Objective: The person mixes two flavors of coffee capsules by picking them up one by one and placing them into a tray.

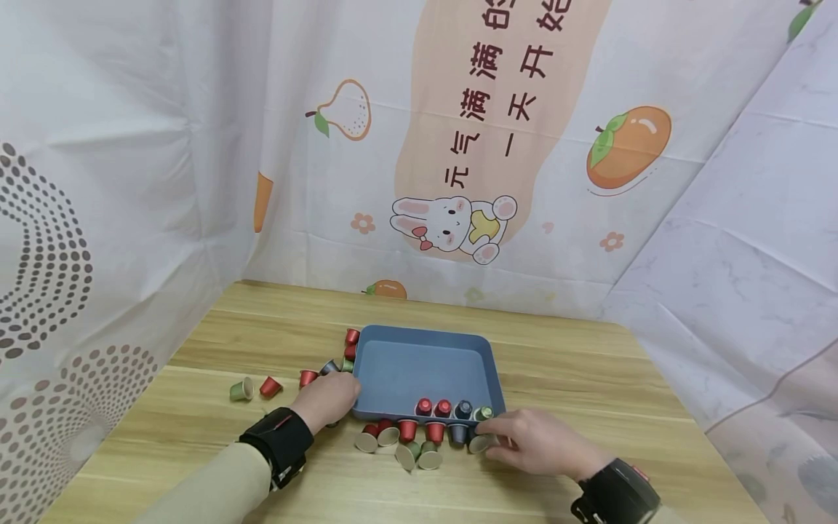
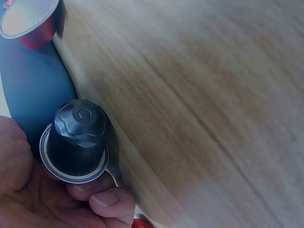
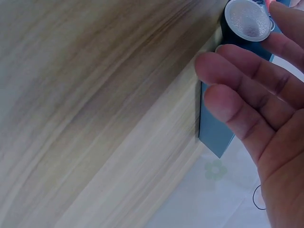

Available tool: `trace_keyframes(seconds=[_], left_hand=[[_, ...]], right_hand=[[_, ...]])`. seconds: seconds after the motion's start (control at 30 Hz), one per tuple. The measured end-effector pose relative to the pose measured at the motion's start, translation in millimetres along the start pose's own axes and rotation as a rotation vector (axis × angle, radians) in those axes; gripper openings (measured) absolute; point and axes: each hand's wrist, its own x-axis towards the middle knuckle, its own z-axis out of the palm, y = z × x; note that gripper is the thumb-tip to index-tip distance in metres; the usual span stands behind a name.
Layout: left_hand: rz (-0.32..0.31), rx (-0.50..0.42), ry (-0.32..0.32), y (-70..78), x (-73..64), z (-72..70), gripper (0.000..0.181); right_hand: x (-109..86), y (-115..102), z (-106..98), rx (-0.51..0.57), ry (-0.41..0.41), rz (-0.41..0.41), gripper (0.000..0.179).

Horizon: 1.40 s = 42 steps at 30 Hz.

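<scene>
My left hand [image 1: 329, 400] is at the left side of a blue-grey tray [image 1: 419, 367]. In the left wrist view its thumb and fingers hold a dark coffee capsule [image 2: 80, 137], domed end toward the camera. My right hand [image 1: 533, 440] reaches the tray's front right corner, thumb and index finger at another dark coffee capsule [image 3: 247, 20]; its pale lid shows, and its other fingers [image 3: 223, 102] extend loosely. Inside the tray's front edge stand two red capsules [image 1: 424, 407], a dark blue one [image 1: 463, 410] and a green one [image 1: 484, 413].
Several red, dark and green capsules [image 1: 435, 432] lie along the tray's front. More capsules [image 1: 308, 378] lie by its left side, with a green one [image 1: 241, 389] and a red one [image 1: 270, 387] farther left. A printed curtain [image 1: 366, 167] hangs behind the wooden table [image 1: 576, 371].
</scene>
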Motion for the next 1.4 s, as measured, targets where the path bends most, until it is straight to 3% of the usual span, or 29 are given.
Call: trace_keyframes(seconds=[0.43,0.7,1.13,1.4], left_hand=[[0.003,-0.012,0.003,-0.7,2.1,1.2,0.023],[0.012,0.018,-0.004,0.1,1.2,0.3,0.021],[0.029,0.032,0.011,0.0,0.3,-0.2,0.022],[0.048,0.064,0.018,-1.7,-1.2,0.6,0.021]], right_hand=[[0.9,-3.1,7.1,0.009,0.038,-0.057,0.015],[-1.0,-3.8,11.6,0.010,0.026,-0.044,0.014],[1.8,-7.1,9.1,0.014,-0.021,0.046,0.005],[3.1,-9.7,4.2,-0.013,-0.061,0.078,0.018]])
